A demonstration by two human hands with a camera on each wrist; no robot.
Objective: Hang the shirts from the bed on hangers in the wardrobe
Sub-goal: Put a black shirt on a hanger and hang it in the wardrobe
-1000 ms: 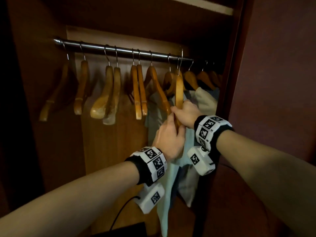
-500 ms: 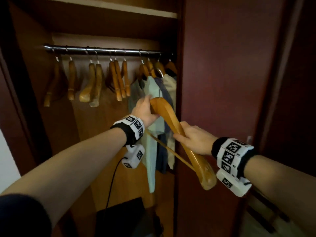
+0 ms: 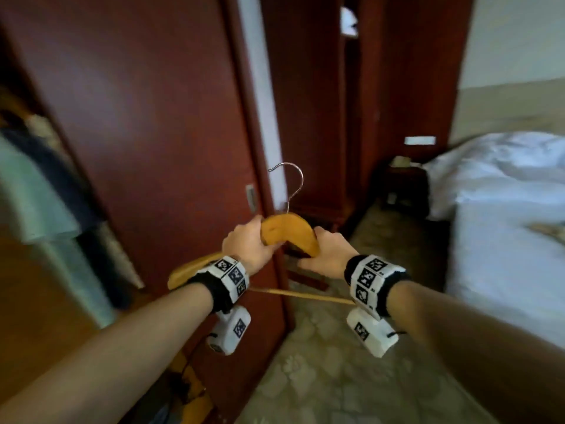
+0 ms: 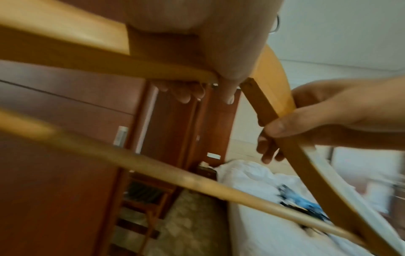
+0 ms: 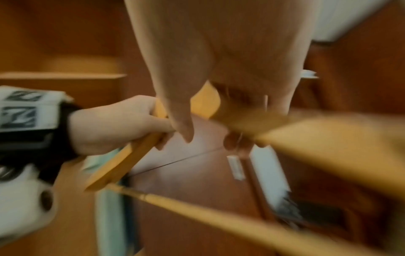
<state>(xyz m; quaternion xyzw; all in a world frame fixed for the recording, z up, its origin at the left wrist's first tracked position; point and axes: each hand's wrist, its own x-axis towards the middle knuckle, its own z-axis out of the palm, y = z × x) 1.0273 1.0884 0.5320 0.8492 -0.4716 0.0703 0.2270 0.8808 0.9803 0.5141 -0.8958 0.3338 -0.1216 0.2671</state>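
Both hands are on one wooden hanger (image 3: 289, 232), empty, held out in front of the chest with its metal hook (image 3: 290, 185) standing up. The left hand (image 3: 249, 244) is wrapped round the left shoulder of it; the right hand (image 3: 328, 250) has thumb and fingers closed round the right arm, plain in the left wrist view.

I'd say this is the fetch-a-hanger step — a bare hanger heading for the bed (image 3: 504, 228) off to the right, with the wardrobe (image 3: 146, 123) to the left. Next comes picking up a shirt and feeding the hanger's arms into its shoulders, which will want one hand freed.

Hard to make out: the shirts themselves. Something blue and dark (image 4: 304, 204) lies on the white bedding, too smeared to name. Hung garments (image 3: 39, 206) at the left edge are cut off and blurred, and the right wrist view is mostly motion blur.
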